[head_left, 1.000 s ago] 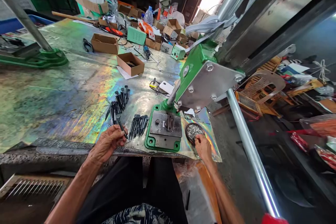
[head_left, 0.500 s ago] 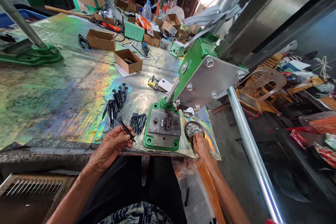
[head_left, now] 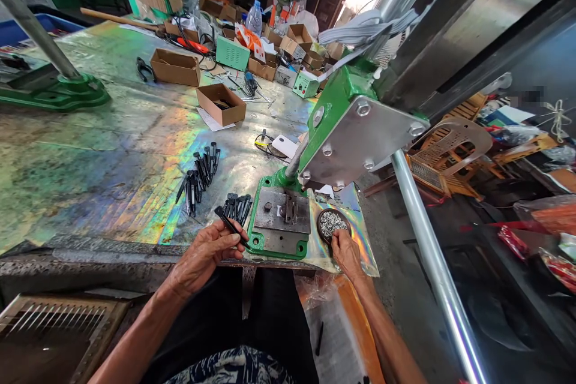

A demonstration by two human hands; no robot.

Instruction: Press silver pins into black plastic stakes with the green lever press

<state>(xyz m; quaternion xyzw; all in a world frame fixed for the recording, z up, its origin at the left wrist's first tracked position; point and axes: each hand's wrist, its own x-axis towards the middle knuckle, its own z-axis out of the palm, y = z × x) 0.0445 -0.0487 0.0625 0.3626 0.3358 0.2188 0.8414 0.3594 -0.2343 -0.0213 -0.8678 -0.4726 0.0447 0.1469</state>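
Observation:
My left hand [head_left: 216, 246] is closed around a black pointed stick [head_left: 229, 223] with a wider head, held slanting at the left edge of the green press base [head_left: 257, 242]. On the base lies a metal block [head_left: 288, 210] with a small upright fixture. My right hand [head_left: 345, 253] has its fingertips pinched together at the near rim of a round dark dish [head_left: 320, 229] full of small silvery metal pieces [head_left: 332, 222]; whatever the fingers hold is hidden. More black sticks [head_left: 238, 207] lie just left of the base, and another bunch [head_left: 198, 177] lies farther back.
The press head [head_left: 360, 138] overhangs the block, with a steel post [head_left: 432, 252] to the right. An open cardboard box [head_left: 220, 105] and a white tag [head_left: 284, 146] lie behind. Another green stand [head_left: 81, 90] is at left; boxes and tools crowd the far end.
My left hand has moved right with the black stick, closer to the press base. My right hand stays at the dish, with its fingertips drawn slightly towards the near rim.

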